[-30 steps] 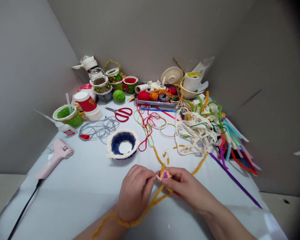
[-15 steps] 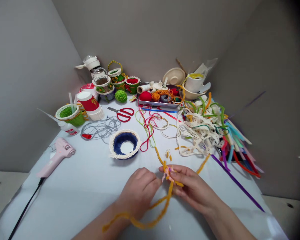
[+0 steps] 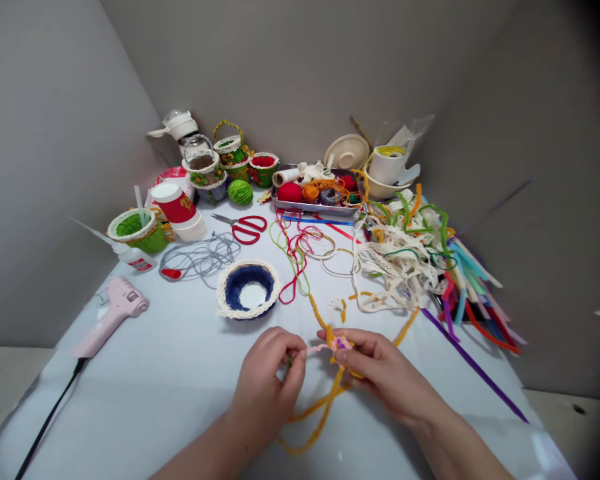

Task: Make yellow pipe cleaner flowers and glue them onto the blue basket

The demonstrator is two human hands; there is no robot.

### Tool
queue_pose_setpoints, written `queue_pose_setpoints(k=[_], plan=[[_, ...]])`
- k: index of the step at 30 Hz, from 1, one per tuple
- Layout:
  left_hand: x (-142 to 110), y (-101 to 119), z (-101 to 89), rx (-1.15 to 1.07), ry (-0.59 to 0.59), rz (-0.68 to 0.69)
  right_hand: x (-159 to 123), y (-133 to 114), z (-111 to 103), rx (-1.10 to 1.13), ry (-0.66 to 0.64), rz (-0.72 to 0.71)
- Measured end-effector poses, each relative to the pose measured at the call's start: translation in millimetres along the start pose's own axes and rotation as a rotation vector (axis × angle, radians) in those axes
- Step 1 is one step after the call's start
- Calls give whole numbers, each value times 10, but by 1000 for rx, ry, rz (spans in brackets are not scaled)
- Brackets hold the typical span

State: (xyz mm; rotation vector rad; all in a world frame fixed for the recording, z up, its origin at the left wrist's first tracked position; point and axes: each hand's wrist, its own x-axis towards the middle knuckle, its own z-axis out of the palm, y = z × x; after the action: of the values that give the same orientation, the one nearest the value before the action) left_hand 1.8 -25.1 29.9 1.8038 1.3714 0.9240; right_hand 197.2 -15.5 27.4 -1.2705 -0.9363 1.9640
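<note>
Pink yarn spans the short gap between the two hands, drawn out fairly straight from a small pink-and-purple flower-like piece held above the tabletop. The step in hand appears to be pulling or arranging that strand; the next move probably calls for steady tension from one side while the piece is kept from twisting.

The person's left hand is curled, thumb and fingers pinched together on the strand's end; a greenish bit shows within the curl, too hidden to identify. The right hand grasps the flower-like piece between thumb and fingers, with little opening. Mustard fuzzy yarn emerges around the piece and loops below, partly behind the left hand. Just beyond the hands sits a lace-rimmed navy basket, untouched.
</note>
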Motion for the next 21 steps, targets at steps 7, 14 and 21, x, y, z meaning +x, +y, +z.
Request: queue_pose_setpoints(k=[7,14,21], plan=[[112,16,-39,-519,-283,-513,-10,10,3,-113,-132,-3],[112,36,-85,-822,-458,-702,-45,40,65,-296,-175,-58],[110,-3,-111,-1015,-527,-817,-31,85,52,-330,-128,-102]])
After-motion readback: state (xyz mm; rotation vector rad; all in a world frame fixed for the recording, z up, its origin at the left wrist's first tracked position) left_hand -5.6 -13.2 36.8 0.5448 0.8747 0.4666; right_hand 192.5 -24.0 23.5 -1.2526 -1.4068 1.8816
